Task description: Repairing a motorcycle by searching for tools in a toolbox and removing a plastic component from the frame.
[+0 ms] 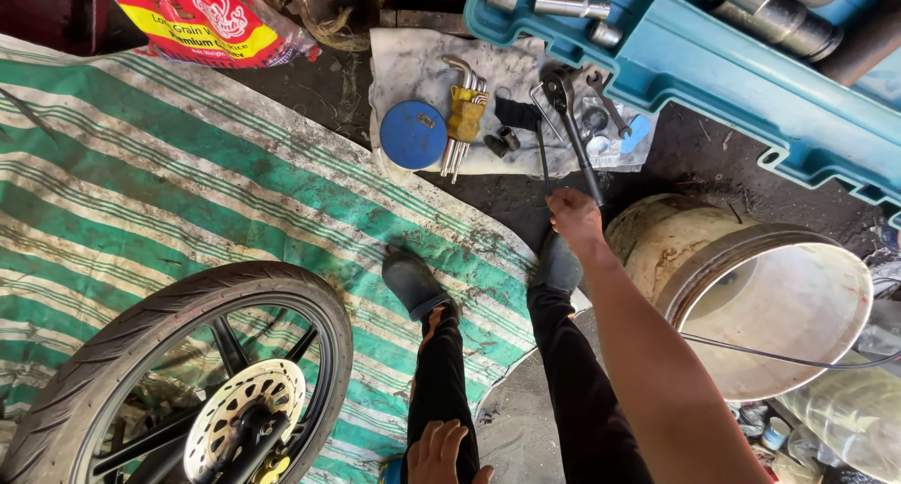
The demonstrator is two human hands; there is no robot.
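The right hand [574,216] reaches down and closes its grip on the end of the ratchet [569,127] handle, the fingers curled over it so the exact hold is partly hidden; the tool's head lies farther up on a dirty white cloth [413,66]. The left hand [441,454] rests on the left knee, its fingers loosely spread and holding nothing. With the grip so near the handle's tip, the ratchet looks likely to swing or slip on lifting, and its head could drag through the small parts [601,132] lying just beside it and scatter them onto the dark ground, where they would be hard to find. The thin rod [542,160] beside the handle could also be caught and pulled along. A set of hex keys [464,118] in a yellow holder and a blue round lid [413,135] lie on the same cloth, to the left. There is no raised surface: everything sits on an oily, dark floor [713,155], with a stained green and white striped tarp [150,193] to the left. A wheel [178,381] with a brake disc rests on the tarp at the lower left. A teal tool case [713,71] lies open at the upper right, a pale bucket [751,296] on its side below it, and a red and yellow sack [202,15] at the top.
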